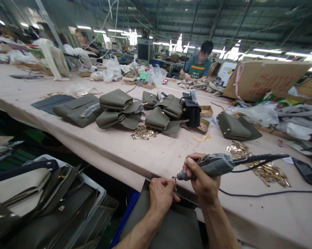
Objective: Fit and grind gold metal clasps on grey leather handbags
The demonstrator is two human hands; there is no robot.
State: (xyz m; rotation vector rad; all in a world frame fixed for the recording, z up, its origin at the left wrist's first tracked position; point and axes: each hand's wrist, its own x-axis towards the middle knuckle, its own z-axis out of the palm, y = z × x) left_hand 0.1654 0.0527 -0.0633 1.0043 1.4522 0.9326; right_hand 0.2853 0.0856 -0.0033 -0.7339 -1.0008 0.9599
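Note:
My right hand (204, 178) is wrapped round a grey corded electric screwdriver (215, 165), which lies nearly level with its nose pointing left. Its tip meets or almost meets a small gold metal fitting (174, 178) at the table's front edge. With fingers pinched together, my left hand (162, 193) holds that fitting; the fingers partly cover it. Below both hands an olive-grey leather bag (176, 224) lies over my lap, its upper end by the table edge.
Several olive bags (117, 100) and a black bag (192, 110) stand across the table. Gold fittings (270, 171) and a phone (308, 172) lie at right. A crate (101, 193) of bags stands lower left. A co-worker (200, 64) sits across the table.

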